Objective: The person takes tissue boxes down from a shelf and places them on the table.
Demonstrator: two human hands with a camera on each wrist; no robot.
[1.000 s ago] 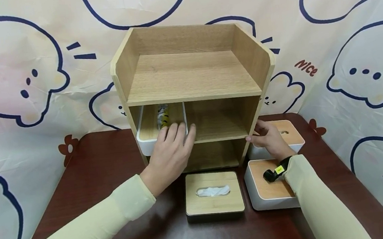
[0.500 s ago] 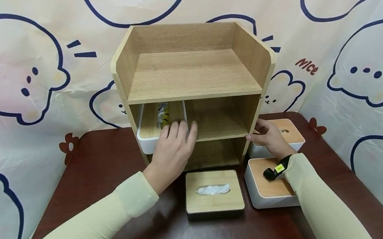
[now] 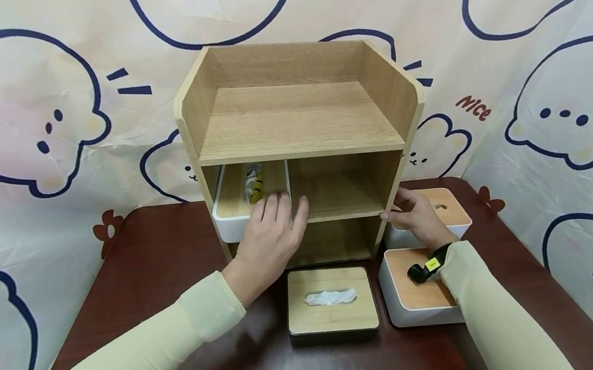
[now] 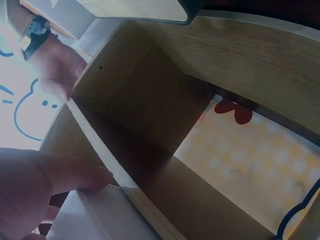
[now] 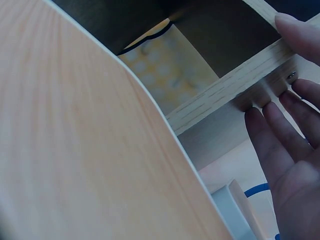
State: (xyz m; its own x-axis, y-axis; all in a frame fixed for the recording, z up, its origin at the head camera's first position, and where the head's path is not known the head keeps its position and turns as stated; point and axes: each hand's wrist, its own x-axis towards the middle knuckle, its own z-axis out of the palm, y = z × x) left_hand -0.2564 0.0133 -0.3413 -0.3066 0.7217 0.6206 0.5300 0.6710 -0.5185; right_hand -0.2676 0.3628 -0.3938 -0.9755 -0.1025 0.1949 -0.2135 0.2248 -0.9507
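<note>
A wooden desk shelf stands at the back of the table. In its middle level, at the left, sits a white tissue box with a wooden lid, its front sticking out a little. A yellow-and-black striped item shows in the lid's slot. My left hand grips the front right corner of this box; in the left wrist view its thumb presses near the shelf board's edge. My right hand holds the shelf's right side panel, thumb at the front edge and fingers against the outer face.
A dark tissue box with white tissue in its slot stands before the shelf. Two white boxes with wooden lids, a nearer one and a farther one, stand at the right. Cartoon-printed cloth surrounds the brown table.
My left hand has shifted very slightly to the right at the box's front. The right hand stays on the side panel, and the head view has tilted a little.
</note>
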